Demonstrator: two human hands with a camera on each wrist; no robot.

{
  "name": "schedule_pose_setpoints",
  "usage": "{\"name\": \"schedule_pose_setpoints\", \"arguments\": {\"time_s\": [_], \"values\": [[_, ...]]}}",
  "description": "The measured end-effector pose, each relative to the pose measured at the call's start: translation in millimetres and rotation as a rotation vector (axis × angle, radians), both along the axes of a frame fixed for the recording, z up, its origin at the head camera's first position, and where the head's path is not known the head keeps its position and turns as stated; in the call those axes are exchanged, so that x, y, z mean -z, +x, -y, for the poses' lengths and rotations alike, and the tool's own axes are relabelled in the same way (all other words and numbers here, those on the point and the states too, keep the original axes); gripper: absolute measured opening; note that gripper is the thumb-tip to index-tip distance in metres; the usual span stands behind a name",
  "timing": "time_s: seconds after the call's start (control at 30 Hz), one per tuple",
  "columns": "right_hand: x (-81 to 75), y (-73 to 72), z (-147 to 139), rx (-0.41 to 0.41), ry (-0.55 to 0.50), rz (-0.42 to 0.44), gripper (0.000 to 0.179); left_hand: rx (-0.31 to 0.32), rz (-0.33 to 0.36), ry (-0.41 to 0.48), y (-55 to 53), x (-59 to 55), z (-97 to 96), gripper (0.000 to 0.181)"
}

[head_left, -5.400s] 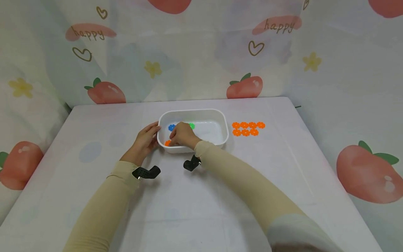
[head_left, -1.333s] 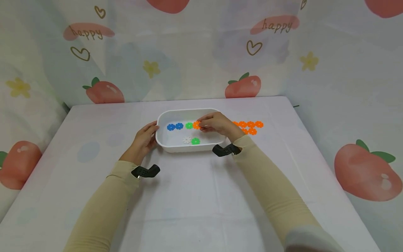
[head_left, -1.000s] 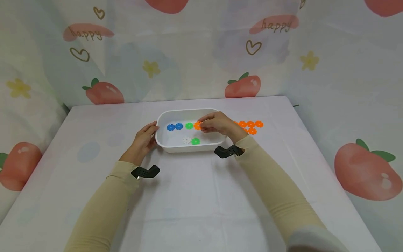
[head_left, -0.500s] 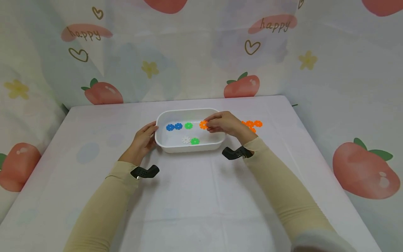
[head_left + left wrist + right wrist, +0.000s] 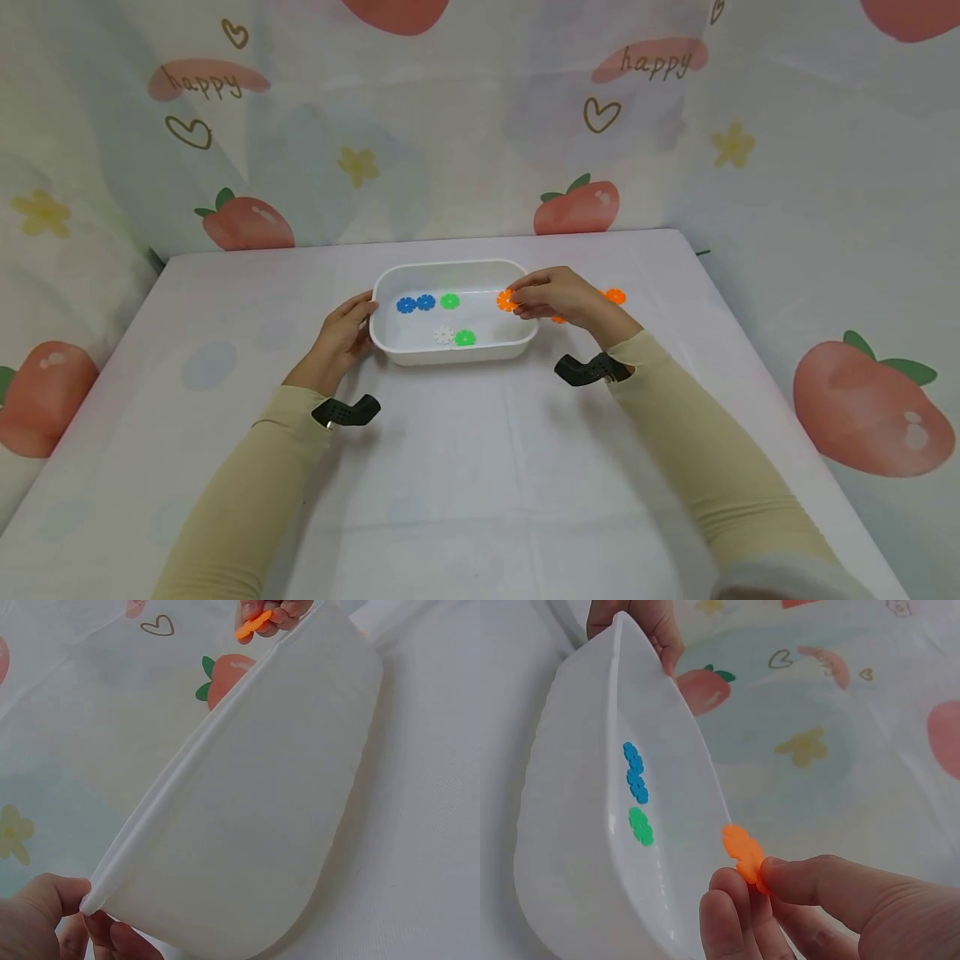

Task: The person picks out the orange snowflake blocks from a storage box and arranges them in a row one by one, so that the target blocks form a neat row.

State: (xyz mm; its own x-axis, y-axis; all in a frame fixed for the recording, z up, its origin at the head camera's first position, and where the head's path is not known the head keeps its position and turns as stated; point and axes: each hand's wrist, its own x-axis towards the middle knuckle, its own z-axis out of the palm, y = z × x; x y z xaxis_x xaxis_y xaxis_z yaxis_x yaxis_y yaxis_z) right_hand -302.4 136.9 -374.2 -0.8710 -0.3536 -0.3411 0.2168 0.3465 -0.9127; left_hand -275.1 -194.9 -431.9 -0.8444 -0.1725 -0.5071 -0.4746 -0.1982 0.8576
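My left hand (image 5: 339,342) grips the left end of the white plastic tray (image 5: 450,357); in the left wrist view its thumb lies over the rim with fingers beneath. An orange flower-shaped disc (image 5: 742,851) is pinched between the thumb and fingers of my right hand (image 5: 566,300), above the tray's right rim. Inside the tray lie two blue discs (image 5: 416,303) side by side and a green disc (image 5: 449,301) near the back. Toward the front, a white disc (image 5: 444,335) touches or nearly touches another green disc (image 5: 465,337).
More orange discs (image 5: 615,296) lie on the table right of the tray, mostly hidden behind my right hand. The white-covered table (image 5: 450,483) ends at a printed cloth backdrop (image 5: 450,167). A black wrist camera (image 5: 592,369) sits at each sleeve.
From the tray's front left, my right hand has picked up the orange disc and carried it rightward to the right rim. My left hand stays on the tray.
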Motion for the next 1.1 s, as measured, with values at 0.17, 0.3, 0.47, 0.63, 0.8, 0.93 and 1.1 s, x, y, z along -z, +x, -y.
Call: {"name": "schedule_pose_setpoints", "arguments": {"time_s": [0.17,0.3,0.47,0.63,0.8,0.93,1.1], "values": [[1.7,-1.8,-11.5,0.005,0.015,0.000,0.037,-0.005,0.004,-0.006,0.9,-0.7,0.3,0.042],[2.3,-2.7,-18.8,0.013,0.019,0.013,0.038,-0.006,0.002,0.007,0.8,-0.2,1.0,0.043],[1.8,-4.0,-27.0,0.028,0.057,0.015,0.040,-0.005,-0.004,0.014,1.6,-0.4,0.7,0.042],[1.4,-6.9,-38.6,0.038,0.097,0.009,0.042,-0.003,-0.003,0.023,2.3,-1.0,0.5,0.043],[-0.3,-10.6,-50.3,0.061,0.148,-0.005,0.044,-0.004,-0.001,0.023,1.9,0.1,0.7,0.042],[-0.4,-13.3,-60.9,0.072,0.171,-0.016,0.044,-0.008,0.001,0.014,1.3,0.5,-0.1,0.042],[2.6,-14.4,-75.2,0.079,0.176,-0.014,0.047,-0.018,-0.003,0.003,0.3,0.6,-1.6,0.040]]}}
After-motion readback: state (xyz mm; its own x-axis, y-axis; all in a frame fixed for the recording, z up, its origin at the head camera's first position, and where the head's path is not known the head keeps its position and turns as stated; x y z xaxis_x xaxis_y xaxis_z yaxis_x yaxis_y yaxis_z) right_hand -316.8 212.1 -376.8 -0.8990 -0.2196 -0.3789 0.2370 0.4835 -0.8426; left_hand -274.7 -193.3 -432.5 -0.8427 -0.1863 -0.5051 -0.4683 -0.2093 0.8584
